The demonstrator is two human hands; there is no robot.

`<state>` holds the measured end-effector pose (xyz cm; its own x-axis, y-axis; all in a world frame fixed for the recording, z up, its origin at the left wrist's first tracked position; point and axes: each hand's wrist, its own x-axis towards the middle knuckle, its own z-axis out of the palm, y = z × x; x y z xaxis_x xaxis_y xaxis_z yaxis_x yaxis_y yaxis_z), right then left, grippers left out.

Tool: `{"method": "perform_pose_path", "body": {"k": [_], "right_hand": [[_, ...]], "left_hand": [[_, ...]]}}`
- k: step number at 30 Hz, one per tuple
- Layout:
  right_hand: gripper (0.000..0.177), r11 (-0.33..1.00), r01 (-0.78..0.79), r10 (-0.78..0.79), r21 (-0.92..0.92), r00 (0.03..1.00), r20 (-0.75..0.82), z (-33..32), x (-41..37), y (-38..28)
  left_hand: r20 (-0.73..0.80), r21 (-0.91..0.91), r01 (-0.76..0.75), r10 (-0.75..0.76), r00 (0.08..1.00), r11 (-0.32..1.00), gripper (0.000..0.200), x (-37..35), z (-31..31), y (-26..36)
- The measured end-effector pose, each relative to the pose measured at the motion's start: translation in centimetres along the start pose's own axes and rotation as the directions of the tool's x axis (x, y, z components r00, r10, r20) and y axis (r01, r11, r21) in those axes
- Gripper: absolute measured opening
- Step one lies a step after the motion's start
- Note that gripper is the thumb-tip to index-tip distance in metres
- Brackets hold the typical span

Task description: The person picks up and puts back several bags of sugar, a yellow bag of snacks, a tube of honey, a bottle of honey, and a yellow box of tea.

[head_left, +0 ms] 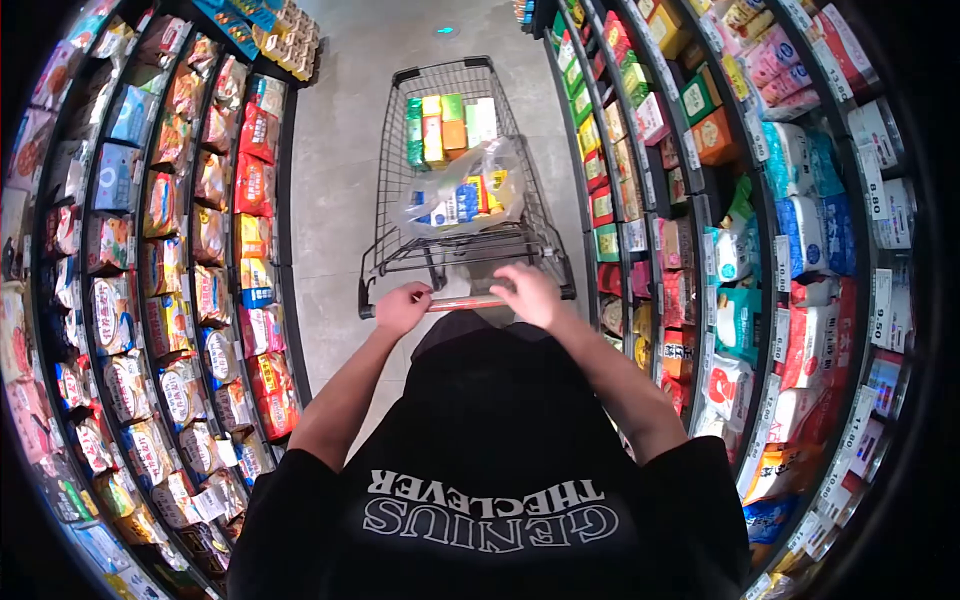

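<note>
A black wire shopping cart (388,180) stands in front of me, its reddish handle (466,303) crossing close to my body. My left hand (403,306) is closed on the left part of this handle. On the right part, my right hand (531,294) curls loosely, thumb and fingers bent over the bar. Several green, yellow, orange and white boxes (453,136) stand at the cart's far end. Nearer to me lies a clear plastic bag (420,209) with blue, white, yellow and red packages inside.
Shelves of bagged snacks (256,185) line the aisle on my left. Along the right run shelves with boxes (714,135) and packets (735,314), price tags on their edges. Grey floor (345,130) stretches ahead between them. A display of yellowish cartons (285,42) stands at the far left.
</note>
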<state>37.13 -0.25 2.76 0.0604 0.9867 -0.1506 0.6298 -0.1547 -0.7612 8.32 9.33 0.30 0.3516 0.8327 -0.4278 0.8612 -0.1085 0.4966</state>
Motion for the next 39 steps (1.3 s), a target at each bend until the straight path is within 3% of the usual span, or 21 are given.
{"method": "perform_pose_path", "body": {"k": [2, 4, 6, 8, 10, 13, 15, 16, 18, 19, 21, 22, 24, 25, 27, 30, 32, 33, 35, 37, 39], "right_hand": [[0.037, 0.989, 0.026, -0.017, -0.147, 0.998, 0.063, 1.9, -1.0, 2.8], [0.040, 0.953, 0.184, -0.198, -0.240, 0.980, -0.036, 2.2, -1.6, 2.7], [0.042, 0.974, 0.132, -0.126, -0.185, 0.991, 0.043, 1.9, -0.9, 2.9], [0.043, 0.989, 0.067, -0.049, -0.135, 0.990, 0.135, 1.1, -0.2, 2.6], [0.044, 0.987, -0.030, 0.083, -0.157, 0.934, 0.347, 0.2, 1.1, 2.4], [0.049, 0.980, -0.068, 0.143, -0.189, 0.895, 0.422, -0.5, 2.3, 2.2], [0.052, 0.971, -0.082, 0.176, -0.226, 0.884, 0.434, -0.5, 2.9, 2.0], [0.052, 0.973, -0.059, 0.145, -0.222, 0.908, 0.394, 0.3, 2.6, 2.5], [0.052, 0.970, -0.064, 0.151, -0.236, 0.915, 0.374, 0.6, 2.6, 2.1], [0.053, 0.970, -0.066, 0.148, -0.233, 0.922, 0.358, 0.9, 2.8, 2.1], [0.055, 0.966, -0.102, 0.184, -0.236, 0.916, 0.357, 1.2, 3.4, 1.9], [0.056, 0.963, -0.123, 0.211, -0.240, 0.897, 0.389, 1.3, 3.7, 1.9], [0.057, 0.965, -0.113, 0.200, -0.238, 0.902, 0.383, 1.2, 4.5, 1.6], [0.061, 0.944, -0.172, 0.301, -0.282, 0.801, 0.517, 0.3, 5.7, 0.7], [0.061, 0.942, -0.184, 0.314, -0.281, 0.781, 0.541, 0.4, 6.3, 0.8], [0.059, 0.941, -0.209, 0.329, -0.267, 0.752, 0.572, 0.5, 7.8, 0.7], [0.058, 0.944, -0.205, 0.321, -0.260, 0.758, 0.568, 0.6, 8.2, 0.7], [0.058, 0.941, -0.222, 0.333, -0.257, 0.751, 0.571, 0.8, 8.2, 0.7], [0.058, 0.948, -0.191, 0.301, -0.256, 0.805, 0.511, 1.1, 8.4, 0.8], [0.058, 0.948, -0.201, 0.301, -0.247, 0.817, 0.492, 1.3, 8.5, 0.8], [0.058, 0.951, -0.198, 0.291, -0.237, 0.830, 0.476, 1.5, 8.6, 0.8]], "left_hand": [[0.002, -0.420, 0.054, -0.058, 0.998, 0.906, 0.021, 1.5, 0.7, -1.9], [-0.135, -0.661, -0.101, 0.015, 0.991, 0.743, 0.015, 2.8, 0.8, -1.0], [-0.127, -0.637, -0.096, 0.019, 0.992, 0.765, 0.012, 3.7, -0.8, 2.2], [-0.195, -0.423, -0.113, 0.031, 0.980, 0.899, 0.012, 5.7, -2.5, 6.2], [-0.221, -0.430, -0.151, 0.058, 0.974, 0.890, 0.013, 9.7, -2.5, 8.1], [-0.125, -0.366, -0.251, 0.220, 0.968, 0.896, 0.022, 17.4, -1.1, 8.8], [0.169, -0.239, -0.090, 0.133, 0.977, 0.967, 0.027, 23.7, 2.1, 6.7], [0.172, -0.255, -0.090, 0.136, 0.976, 0.963, 0.027, 26.1, 3.9, 5.6], [0.335, 0.013, -0.089, 0.080, 0.939, 0.996, 0.028, 30.9, 8.2, 2.5], [0.341, -0.009, -0.082, 0.080, 0.937, 0.997, 0.028, 34.5, 11.7, -0.7], [0.584, 0.254, -0.179, -0.003, 0.812, 0.950, 0.038, 40.3, 18.4, -6.4], [0.598, 0.234, -0.171, -0.002, 0.801, 0.957, 0.038, 40.3, 18.1, -5.0], [0.213, 0.026, 0.095, -0.099, 0.972, 0.995, 0.033, 38.8, 15.0, 0.0], [0.179, 0.162, 0.070, -0.099, 0.979, 0.984, 0.041, 40.6, 16.7, -1.3], [0.167, 0.297, 0.047, -0.101, 0.981, 0.954, 0.051, 43.6, 19.7, -4.9], [-0.041, 0.491, 0.019, 0.002, 0.999, 0.871, 0.052, 46.1, 21.8, -7.8], [0.411, 0.566, -0.049, -0.229, 0.882, 0.823, 0.051, 47.7, 16.6, -5.5], [0.470, 0.532, -0.006, -0.289, 0.834, 0.846, 0.052, 47.9, 15.2, -5.0], [0.469, 0.551, -0.080, -0.229, 0.853, 0.830, 0.051, 48.6, 16.1, -6.6], [0.254, 0.510, -0.128, -0.006, 0.967, 0.851, 0.048, 49.2, 16.8, -9.3], [0.297, 0.523, -0.153, -0.011, 0.955, 0.838, 0.046, 50.1, 15.4, -8.8]]}}
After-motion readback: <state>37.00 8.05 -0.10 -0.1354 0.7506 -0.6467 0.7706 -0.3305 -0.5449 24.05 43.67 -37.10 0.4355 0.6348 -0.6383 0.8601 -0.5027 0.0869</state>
